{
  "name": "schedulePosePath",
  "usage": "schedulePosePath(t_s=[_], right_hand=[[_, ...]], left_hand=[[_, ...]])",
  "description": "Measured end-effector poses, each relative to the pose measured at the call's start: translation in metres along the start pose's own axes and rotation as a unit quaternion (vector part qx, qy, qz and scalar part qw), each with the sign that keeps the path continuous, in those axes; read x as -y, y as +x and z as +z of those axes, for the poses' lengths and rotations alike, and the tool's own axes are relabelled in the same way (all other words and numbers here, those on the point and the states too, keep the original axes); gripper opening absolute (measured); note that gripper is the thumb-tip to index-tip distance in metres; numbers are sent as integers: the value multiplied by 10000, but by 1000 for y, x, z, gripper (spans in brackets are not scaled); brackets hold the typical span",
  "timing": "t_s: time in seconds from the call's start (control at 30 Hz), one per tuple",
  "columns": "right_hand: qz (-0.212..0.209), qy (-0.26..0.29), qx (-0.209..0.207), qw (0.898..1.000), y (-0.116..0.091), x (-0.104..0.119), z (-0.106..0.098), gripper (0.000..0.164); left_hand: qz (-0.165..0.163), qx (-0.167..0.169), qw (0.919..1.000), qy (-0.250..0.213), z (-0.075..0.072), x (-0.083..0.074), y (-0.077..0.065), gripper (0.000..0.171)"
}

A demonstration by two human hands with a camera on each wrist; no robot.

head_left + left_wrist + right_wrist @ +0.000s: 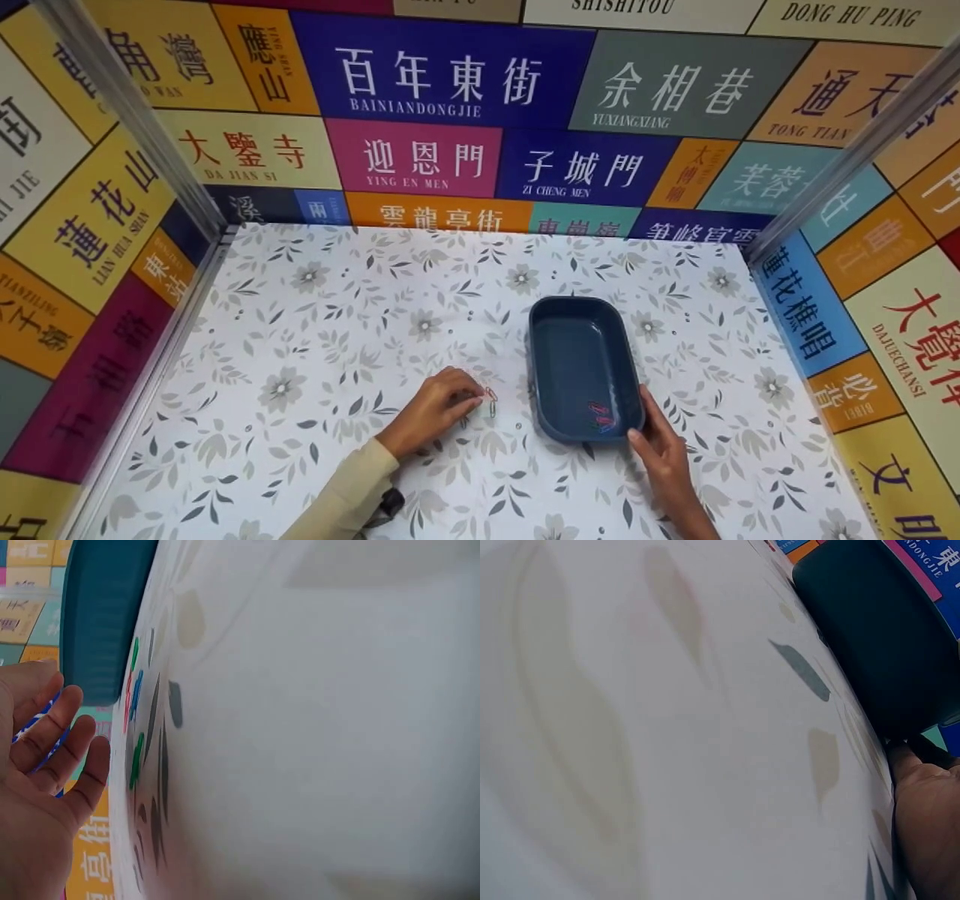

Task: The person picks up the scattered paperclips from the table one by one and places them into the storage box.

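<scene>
My left hand (433, 409) hovers low over the table beside a few loose paper clips. In the head view a red paper clip (491, 394) and a greenish paper clip (493, 409) lie just past its fingertips. The left wrist view shows its fingers loosely bent, with no clip visible between them; a green paper clip (137, 761) and a blue paper clip (136, 695) lie beyond. On the right, a dark blue rectangular tray (577, 345) holds several paper clips (602, 416) in its near right corner. My right hand (664, 450) grips that corner from outside.
A white tablecloth (345, 300) with grey flowers and leaves covers the table. Panels with Chinese lettering (442, 75) stand along the back and both sides. A black object (390, 502) is at the left sleeve's wrist.
</scene>
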State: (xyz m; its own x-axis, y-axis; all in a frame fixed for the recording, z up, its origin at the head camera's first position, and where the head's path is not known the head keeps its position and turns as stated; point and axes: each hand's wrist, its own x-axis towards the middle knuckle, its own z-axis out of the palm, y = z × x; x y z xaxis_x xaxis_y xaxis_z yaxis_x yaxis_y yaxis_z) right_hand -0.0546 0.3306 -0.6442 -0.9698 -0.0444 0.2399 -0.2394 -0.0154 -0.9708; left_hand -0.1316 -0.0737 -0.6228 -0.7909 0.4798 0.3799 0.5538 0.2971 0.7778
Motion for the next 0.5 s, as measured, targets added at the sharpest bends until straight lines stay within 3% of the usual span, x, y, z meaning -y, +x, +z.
schedulePosePath(t_s=[0.33, 0.5], right_hand=[[-58, -3, 4, 10000, 0, -1, 0, 68], [16, 49, 15, 10000, 0, -1, 0, 69]], left_hand=[[-517, -208, 9984, -98, -14, 2, -14, 6], [-513, -91, 9986, -14, -21, 5, -23, 6]])
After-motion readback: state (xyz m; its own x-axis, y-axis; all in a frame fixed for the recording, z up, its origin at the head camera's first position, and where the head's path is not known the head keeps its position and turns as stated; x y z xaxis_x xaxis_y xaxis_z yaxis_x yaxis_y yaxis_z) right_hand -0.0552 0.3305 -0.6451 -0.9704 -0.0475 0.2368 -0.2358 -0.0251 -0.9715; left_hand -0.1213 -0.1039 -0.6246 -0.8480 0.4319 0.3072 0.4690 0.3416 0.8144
